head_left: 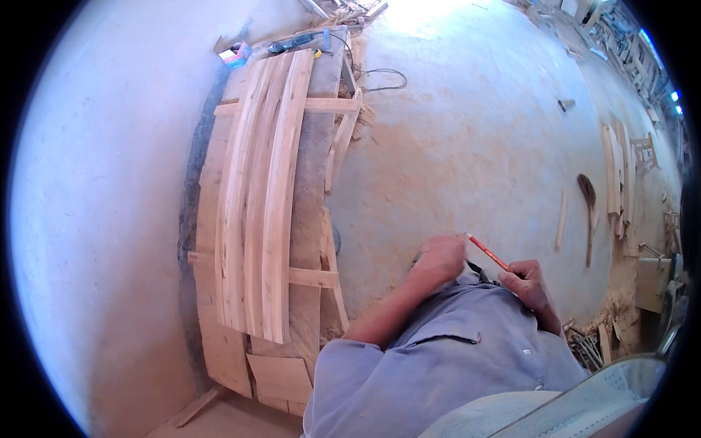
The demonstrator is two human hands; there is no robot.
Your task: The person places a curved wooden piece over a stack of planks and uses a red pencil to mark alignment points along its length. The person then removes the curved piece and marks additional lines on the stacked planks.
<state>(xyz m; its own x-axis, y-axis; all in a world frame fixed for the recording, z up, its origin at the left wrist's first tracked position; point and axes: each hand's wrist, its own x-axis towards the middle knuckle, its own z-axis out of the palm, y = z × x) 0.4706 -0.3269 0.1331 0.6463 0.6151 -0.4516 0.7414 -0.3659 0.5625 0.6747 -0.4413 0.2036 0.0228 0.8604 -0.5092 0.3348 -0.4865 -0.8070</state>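
Against the blue shirt (pixel 467 343) the right hand (pixel 531 286) pinches a red pencil (pixel 488 252) angled up-left, the left hand (pixel 440 257) curls loosely beside its tip — beyond, long planks (pixel 263 197) lie stacked on the workbench (pixel 318 182).

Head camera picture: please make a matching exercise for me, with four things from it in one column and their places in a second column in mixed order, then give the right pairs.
Things:
1. red pencil
2. long planks
3. black cable
4. broom

Places:
A. on the floor at the far end of the workbench
B. stacked side by side along the workbench
C. on the floor, far to the right
D. in the right hand, pointing toward the left hand

Pairs: 1-D, 2-B, 3-A, 4-C
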